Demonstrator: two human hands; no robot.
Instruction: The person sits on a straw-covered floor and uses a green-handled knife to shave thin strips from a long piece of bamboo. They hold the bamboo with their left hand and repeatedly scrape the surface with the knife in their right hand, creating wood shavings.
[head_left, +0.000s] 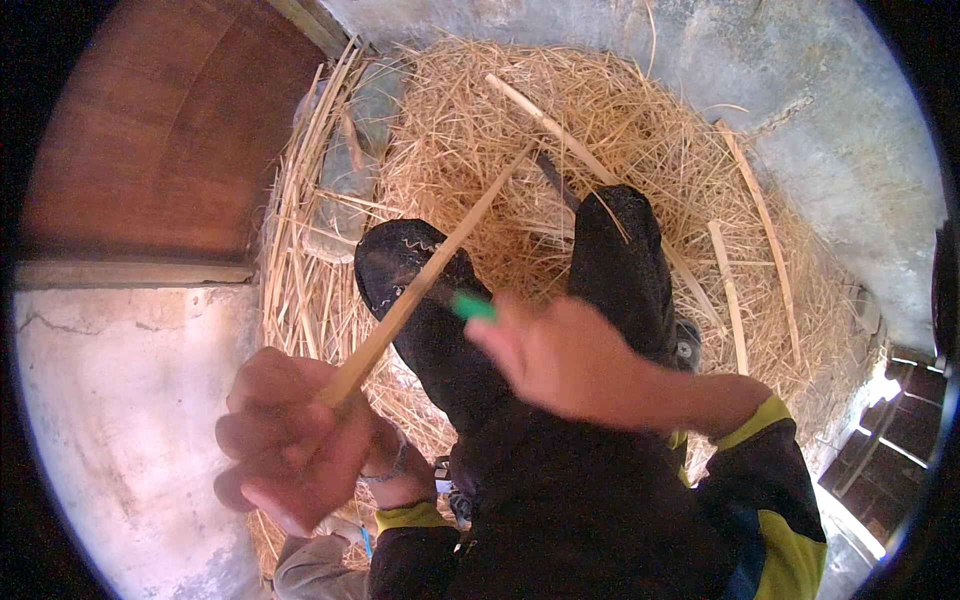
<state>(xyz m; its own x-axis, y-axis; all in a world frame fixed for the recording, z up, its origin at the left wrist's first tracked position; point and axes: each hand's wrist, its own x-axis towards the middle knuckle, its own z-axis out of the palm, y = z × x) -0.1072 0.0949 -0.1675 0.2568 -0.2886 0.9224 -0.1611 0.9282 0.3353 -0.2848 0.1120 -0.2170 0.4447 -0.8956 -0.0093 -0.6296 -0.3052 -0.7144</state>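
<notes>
My left hand (305, 435) is closed round the near end of a long, pale bamboo strip (425, 275). The strip slants up and away across my left knee. Its far end lies over the shavings. In my right hand (555, 360) is a knife with a green handle (472, 306), somewhat blurred. Its dark blade, hard to make out against my trousers, points toward the strip; whether it touches I cannot tell. Beyond the strip's far end, a dark flat blade-like piece (556, 182) rests beside my right knee.
A thick heap of straw-coloured shavings (460, 110) spreads around my legs. Loose bamboo strips (765, 225) lie on it at right, and a bundle of thin strips (300, 200) at left. Grey walls (840, 130) and a brown panel (150, 130) surround the spot.
</notes>
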